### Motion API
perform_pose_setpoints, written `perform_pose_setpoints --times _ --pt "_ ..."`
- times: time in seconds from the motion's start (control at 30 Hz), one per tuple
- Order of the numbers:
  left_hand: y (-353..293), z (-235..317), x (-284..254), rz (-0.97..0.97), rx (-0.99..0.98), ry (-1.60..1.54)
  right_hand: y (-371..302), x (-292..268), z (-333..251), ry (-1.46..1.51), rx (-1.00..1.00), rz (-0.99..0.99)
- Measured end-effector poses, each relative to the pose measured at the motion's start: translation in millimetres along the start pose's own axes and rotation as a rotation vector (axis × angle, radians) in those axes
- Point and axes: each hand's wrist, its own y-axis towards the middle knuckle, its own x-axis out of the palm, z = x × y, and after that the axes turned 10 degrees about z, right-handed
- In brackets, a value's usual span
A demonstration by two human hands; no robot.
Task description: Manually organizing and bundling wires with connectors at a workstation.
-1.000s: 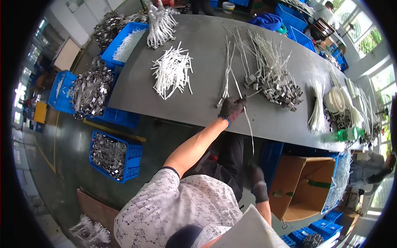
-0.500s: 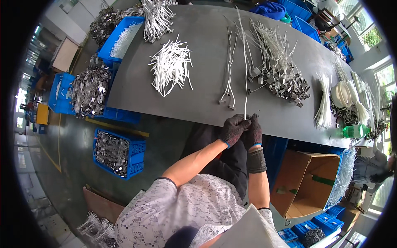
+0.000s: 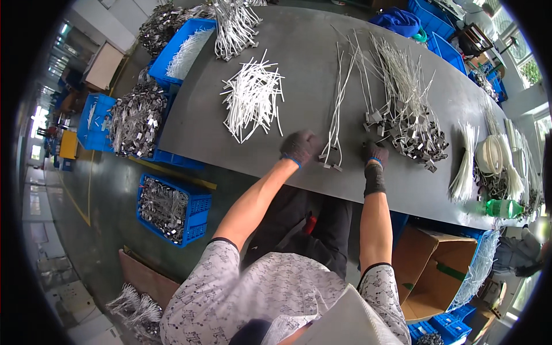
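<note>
Head view: grey worktable (image 3: 310,69) seen from above. L hand (image 3: 299,145), dark glove, blurred, is rested on table just left of a thin bundle of white wires w/ metal clips (image 3: 335,118); grip can't be told. R hand (image 3: 374,153), gloved, is set at near edge of a big pile of clipped wires (image 3: 411,109), fingers curled down, nothing clearly pinched. Heap of white tubes (image 3: 253,95) is laid further left. Blue crates w/ metal parts (image 3: 172,210) are placed on floor; cardboard box (image 3: 434,270) at right.
</note>
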Motion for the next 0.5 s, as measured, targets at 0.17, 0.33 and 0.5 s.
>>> perform_pose_setpoints --times 0.17,0.33,0.5 --pt "36.5 -54.0 -15.8 0.123 -0.161 0.434 -42.8 -24.9 44.1 0.545 -0.166 -0.278" --pt "50.0 -73.2 -18.7 -0.025 -0.327 0.477 -100.3 -99.5 99.9 0.431 -0.303 -0.49" --pt "54.5 -98.4 -6.2 -0.058 -0.325 0.438 -175.7 -153.0 221.5 0.076 -0.274 -0.084"
